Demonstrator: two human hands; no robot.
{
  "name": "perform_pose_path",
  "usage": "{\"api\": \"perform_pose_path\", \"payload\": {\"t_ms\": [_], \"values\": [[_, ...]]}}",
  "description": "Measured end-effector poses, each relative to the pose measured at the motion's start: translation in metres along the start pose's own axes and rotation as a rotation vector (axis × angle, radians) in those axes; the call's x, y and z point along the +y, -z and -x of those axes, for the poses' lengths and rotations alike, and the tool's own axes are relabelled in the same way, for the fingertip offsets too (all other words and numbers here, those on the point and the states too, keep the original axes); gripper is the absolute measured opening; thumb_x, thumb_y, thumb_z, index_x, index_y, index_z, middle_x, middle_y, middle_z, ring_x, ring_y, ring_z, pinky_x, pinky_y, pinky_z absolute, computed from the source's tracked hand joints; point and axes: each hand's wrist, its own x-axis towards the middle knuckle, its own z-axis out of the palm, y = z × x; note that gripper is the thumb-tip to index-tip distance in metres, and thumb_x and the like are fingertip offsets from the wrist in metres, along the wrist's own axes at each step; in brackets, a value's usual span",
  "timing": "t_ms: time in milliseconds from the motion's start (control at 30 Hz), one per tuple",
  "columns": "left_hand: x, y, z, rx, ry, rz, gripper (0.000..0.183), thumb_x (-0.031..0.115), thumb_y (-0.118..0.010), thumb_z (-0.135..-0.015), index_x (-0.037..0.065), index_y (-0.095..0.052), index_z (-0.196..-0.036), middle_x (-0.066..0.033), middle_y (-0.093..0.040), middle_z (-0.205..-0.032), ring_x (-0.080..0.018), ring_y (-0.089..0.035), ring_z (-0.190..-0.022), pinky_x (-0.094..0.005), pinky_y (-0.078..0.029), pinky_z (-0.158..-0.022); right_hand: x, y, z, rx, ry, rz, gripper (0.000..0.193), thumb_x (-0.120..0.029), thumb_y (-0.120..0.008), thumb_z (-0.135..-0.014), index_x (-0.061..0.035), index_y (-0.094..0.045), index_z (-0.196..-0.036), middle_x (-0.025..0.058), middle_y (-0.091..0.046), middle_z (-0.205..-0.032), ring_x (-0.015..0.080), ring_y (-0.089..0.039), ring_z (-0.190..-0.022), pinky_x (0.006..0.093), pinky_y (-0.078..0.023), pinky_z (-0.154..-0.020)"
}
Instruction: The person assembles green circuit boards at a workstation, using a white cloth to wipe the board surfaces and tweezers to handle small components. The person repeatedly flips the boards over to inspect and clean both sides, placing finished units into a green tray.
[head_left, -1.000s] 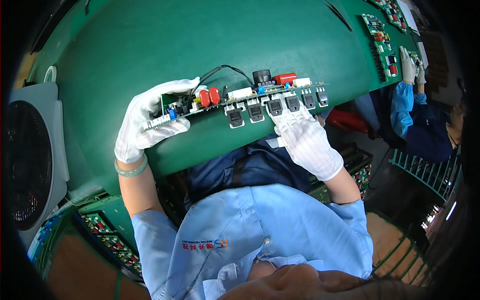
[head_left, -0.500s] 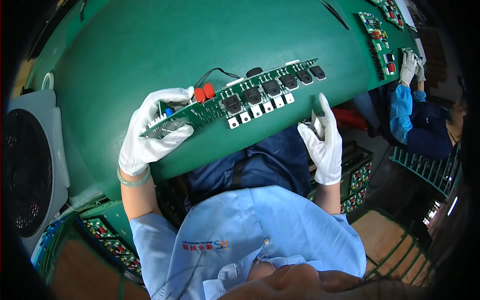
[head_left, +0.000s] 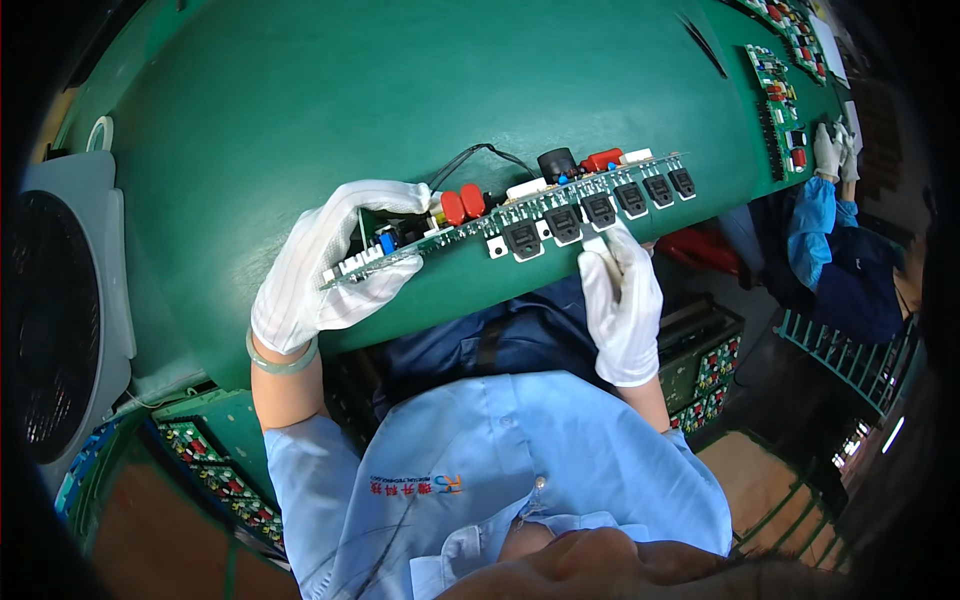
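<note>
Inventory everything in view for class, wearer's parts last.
Table: one, green, centre
Circuit board: one, green, held over table
Square components: six, black, board's near edge
Capacitors: three, red, on board
Small strip: one, pale, below board
Tweezers: one, black, upper right
Other boards: several, green, table's right and lower sides
Fan: one, grey and black, left
Co-worker: one, blue sleeves, right
Shirt: one, blue, bottom
Left hand: one, white glove, board's left
Right hand: one, white glove, at strip

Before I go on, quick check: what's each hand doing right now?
Left hand: closed, holding the circuit board by its left end.
Right hand: closed, pinching a small pale strip at the circuit board; contact cannot be told.
</note>
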Motion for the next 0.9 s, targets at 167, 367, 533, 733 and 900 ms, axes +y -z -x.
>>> {"api": "perform_pose_path", "payload": {"t_ms": [167,367,533,733,900], "values": [[-0.002,-0.001,0.001,0.003,-0.013,0.005,0.042,0.008,-0.079,-0.076,0.000,-0.061,-0.113,-0.0167,-0.069,-0.114,-0.0269,-0.069,-0.099,-0.0349,-0.053,-0.087,-0.014,-0.011,-0.009,-0.020,0.056,0.019,0.020,0.000,-0.071,-0.086,-0.0010,-0.065,-0.104,0.0161,-0.069,-0.103,0.0326,-0.068,-0.091,0.0370,-0.055,-0.079],[-0.001,0.000,0.000,0.010,-0.062,0.003,0.043,0.006,-0.079,-0.077,0.001,-0.060,-0.115,-0.0166,-0.069,-0.114,-0.0272,-0.070,-0.094,-0.0342,-0.054,-0.083,-0.018,-0.008,-0.015,0.008,0.090,0.099,0.019,0.001,-0.070,-0.086,-0.0011,-0.066,-0.104,0.0148,-0.069,-0.100,0.0328,-0.067,-0.089,0.0370,-0.055,-0.076],[-0.005,-0.002,-0.004,0.032,-0.171,-0.053,0.041,0.005,-0.077,-0.080,0.001,-0.059,-0.116,-0.0149,-0.069,-0.112,-0.0287,-0.071,-0.085,-0.0325,-0.056,-0.073,-0.020,-0.011,-0.009,-0.011,0.038,0.028,0.018,0.001,-0.071,-0.086,-0.0015,-0.066,-0.103,0.0149,-0.069,-0.100,0.0324,-0.068,-0.089,0.0362,-0.055,-0.075],[-0.007,-0.001,-0.003,0.022,-0.161,0.009,0.039,0.010,-0.077,-0.082,0.001,-0.060,-0.116,-0.0147,-0.068,-0.113,-0.0304,-0.070,-0.092,-0.0348,-0.055,-0.079,-0.012,-0.006,-0.009,0.022,-0.110,-0.069,0.014,-0.003,-0.069,-0.091,0.0023,-0.064,-0.104,0.0179,-0.069,-0.104,0.0256,-0.068,-0.089,0.0341,-0.055,-0.077],[-0.003,0.001,0.000,-0.007,-0.072,0.075,0.039,0.010,-0.076,-0.081,0.004,-0.061,-0.116,-0.0141,-0.068,-0.113,-0.0337,-0.069,-0.092,-0.0351,-0.054,-0.080,0.000,0.008,0.007,0.061,-0.456,-0.275,0.013,-0.006,-0.059,-0.100,0.0044,-0.063,-0.106,0.0110,-0.071,-0.097,0.0102,-0.061,-0.069,0.0229,-0.049,-0.063]]}}
